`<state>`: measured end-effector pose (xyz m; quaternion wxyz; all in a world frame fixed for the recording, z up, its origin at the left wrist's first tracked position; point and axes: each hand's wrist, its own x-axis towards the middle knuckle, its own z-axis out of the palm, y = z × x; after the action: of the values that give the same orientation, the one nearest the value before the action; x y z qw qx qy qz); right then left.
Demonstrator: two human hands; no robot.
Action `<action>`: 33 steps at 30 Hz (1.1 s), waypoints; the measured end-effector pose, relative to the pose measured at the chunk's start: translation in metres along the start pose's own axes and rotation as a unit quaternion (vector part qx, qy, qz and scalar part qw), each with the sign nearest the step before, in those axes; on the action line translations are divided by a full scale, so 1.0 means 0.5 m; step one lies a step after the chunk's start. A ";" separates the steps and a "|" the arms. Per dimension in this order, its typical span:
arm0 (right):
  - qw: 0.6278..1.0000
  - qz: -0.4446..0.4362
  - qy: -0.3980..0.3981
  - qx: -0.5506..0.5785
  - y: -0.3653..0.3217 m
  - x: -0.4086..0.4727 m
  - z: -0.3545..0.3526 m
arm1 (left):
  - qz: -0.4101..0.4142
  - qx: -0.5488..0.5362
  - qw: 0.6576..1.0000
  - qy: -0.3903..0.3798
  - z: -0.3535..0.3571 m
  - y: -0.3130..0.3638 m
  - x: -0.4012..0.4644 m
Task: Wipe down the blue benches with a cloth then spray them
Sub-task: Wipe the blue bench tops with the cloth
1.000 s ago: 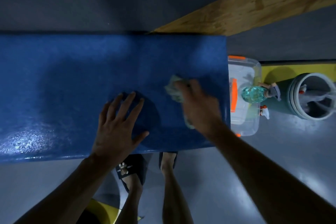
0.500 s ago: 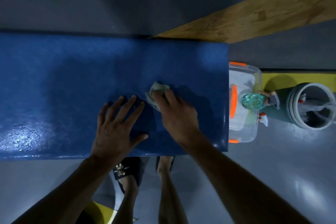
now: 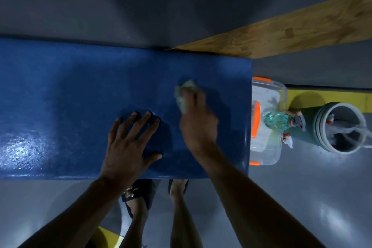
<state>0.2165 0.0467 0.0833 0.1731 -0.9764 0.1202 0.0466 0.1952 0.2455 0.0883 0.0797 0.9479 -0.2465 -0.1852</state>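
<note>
Blue bench (image 3: pixel 70 96): fills the middle of the head view from the left edge to its right end; its top is glossy, with a bright patch of glare near the left front.
Left hand (image 3: pixel 128 147): lies flat on the bench top near the front edge, fingers straight and spread, thumb out to the right, holding nothing.
Right hand (image 3: pixel 198 125): set on the bench to the right of the left hand and a little farther back, fingers bent down over the cloth and pressing it to the surface.
Cloth (image 3: pixel 184 94): pale and crumpled, blurred; it shows beyond and to the left of the right hand's fingertips, lying on the bench top right of centre.
Spray bottle (image 3: pixel 276 120): teal and clear, on its side atop the lidded box, well apart from both hands.
Clear plastic box (image 3: pixel 267 147): orange clasps, on the floor just beside the bench's right end.
Bucket (image 3: pixel 342 129): round and open, to the right of the box, with pale things inside that I cannot make out.
Wooden board (image 3: pixel 291 32): runs diagonally behind the bench's far right corner.
Feet: two, in dark sandals (image 3: pixel 138 193), on the grey floor (image 3: pixel 302 197) under the front edge.
</note>
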 end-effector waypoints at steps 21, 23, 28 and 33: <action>0.960 -0.262 -0.064 -0.074 0.061 0.113 -0.046 | -0.019 -0.006 1.000 -0.002 0.002 0.006 0.008; 0.985 -0.149 -0.055 -0.068 0.129 0.155 -0.078 | -0.021 -0.007 1.000 -0.003 0.004 0.006 0.008; 0.993 0.103 0.048 -0.023 0.218 0.202 -0.108 | -0.021 -0.019 1.000 0.006 0.003 0.006 0.007; 0.925 0.368 0.052 0.075 0.207 0.239 -0.108 | -0.020 -0.027 0.999 0.022 0.005 0.004 0.004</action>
<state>0.3088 -0.0925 0.0840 0.2097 -0.8488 0.4830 0.0472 0.1952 0.2428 0.0859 0.1065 0.9541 -0.2205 -0.1724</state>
